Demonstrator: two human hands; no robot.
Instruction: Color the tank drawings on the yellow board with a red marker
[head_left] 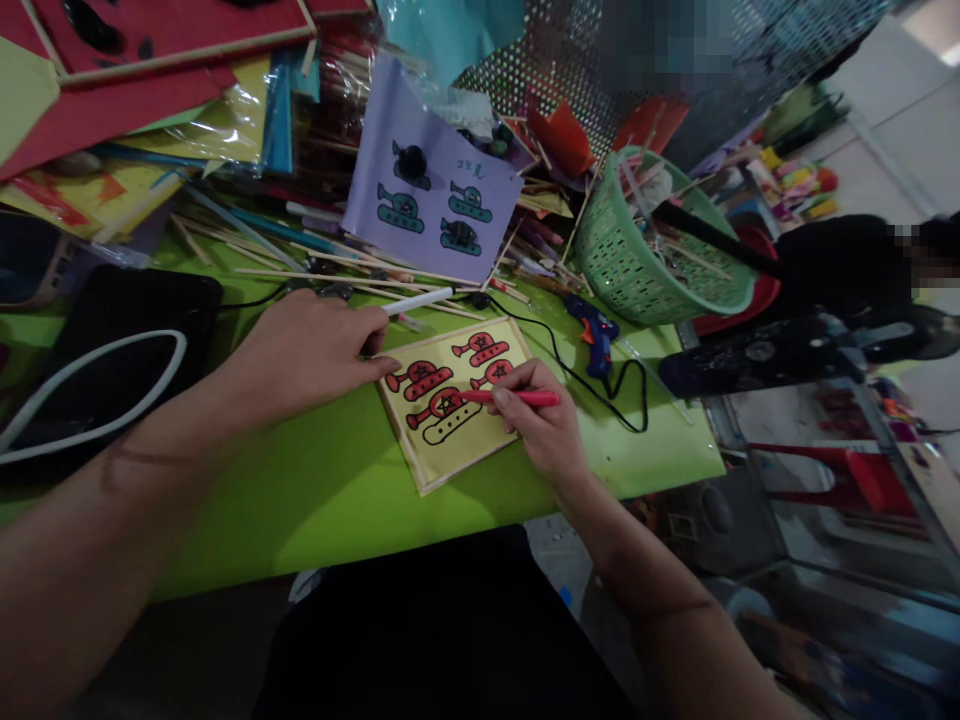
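A yellow card in a thin wooden frame (pixel 450 465) lies on the green table, printed with several black-outlined tank shapes. Most of the tanks are coloured red; the track of the lowest one is still yellow. My right hand (pixel 544 415) grips a red marker (pixel 536 398), its tip on that lowest tank. At the card's upper left, my left hand (pixel 322 345) rests with the thumb stretched onto the card's edge. A white marker with a dark end (pixel 420 301) sticks out from beside its index finger; the other fingers curl under, partly hidden.
A purple sheet with green tanks (pixel 427 230) leans behind, among loose wooden sticks (pixel 315 278). A blue glue gun (pixel 594 335) with black cord and a green basket (pixel 645 265) stand right. Left lies a black case (pixel 142 300) with a white loop. A person (pixel 840 270) is at far right.
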